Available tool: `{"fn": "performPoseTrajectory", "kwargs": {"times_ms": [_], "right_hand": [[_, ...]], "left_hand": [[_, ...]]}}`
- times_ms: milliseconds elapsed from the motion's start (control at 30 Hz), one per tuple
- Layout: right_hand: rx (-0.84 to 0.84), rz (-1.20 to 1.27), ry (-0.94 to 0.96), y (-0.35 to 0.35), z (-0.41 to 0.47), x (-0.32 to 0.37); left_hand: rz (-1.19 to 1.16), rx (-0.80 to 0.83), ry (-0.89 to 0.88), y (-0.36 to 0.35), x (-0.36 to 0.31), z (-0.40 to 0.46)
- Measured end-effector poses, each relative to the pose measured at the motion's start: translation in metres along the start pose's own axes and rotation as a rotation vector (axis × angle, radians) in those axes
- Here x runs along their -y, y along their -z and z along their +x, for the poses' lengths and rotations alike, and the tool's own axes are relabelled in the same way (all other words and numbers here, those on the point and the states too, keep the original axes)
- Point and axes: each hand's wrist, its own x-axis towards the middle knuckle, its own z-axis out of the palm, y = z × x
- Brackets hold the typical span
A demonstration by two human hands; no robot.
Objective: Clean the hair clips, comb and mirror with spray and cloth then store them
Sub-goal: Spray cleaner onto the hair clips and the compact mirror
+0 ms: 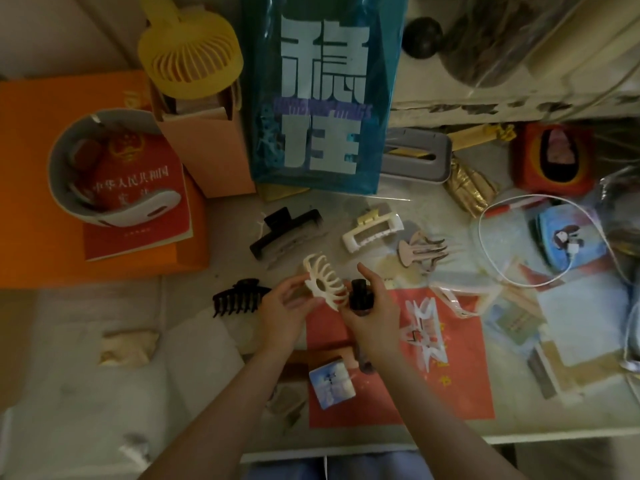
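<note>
5 hair clips: 1 cream clip (323, 281) held, 4 on table (221, 237).

We see a pale table (415, 209). Beyond our fingertips lie a black rectangular clip (286, 233), a white clip (373, 230) and a pink clip (423, 252); a black claw clip (239, 296) sits just left of them.

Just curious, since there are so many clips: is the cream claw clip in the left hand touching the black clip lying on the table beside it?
Apart. In the head view, the left hand holds the cream claw clip up, with bare table between it and the black clip.
</note>
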Motion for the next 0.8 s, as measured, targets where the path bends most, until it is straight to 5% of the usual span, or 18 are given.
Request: {"fn": "performPoseTrajectory", "kwargs": {"times_ms": [800], "right_hand": [[-0.001,0.021,0.024,0.007,-0.005,0.000]], "left_hand": [[0.080,-0.017,-0.032,-0.004,0.003,-0.004]]}}
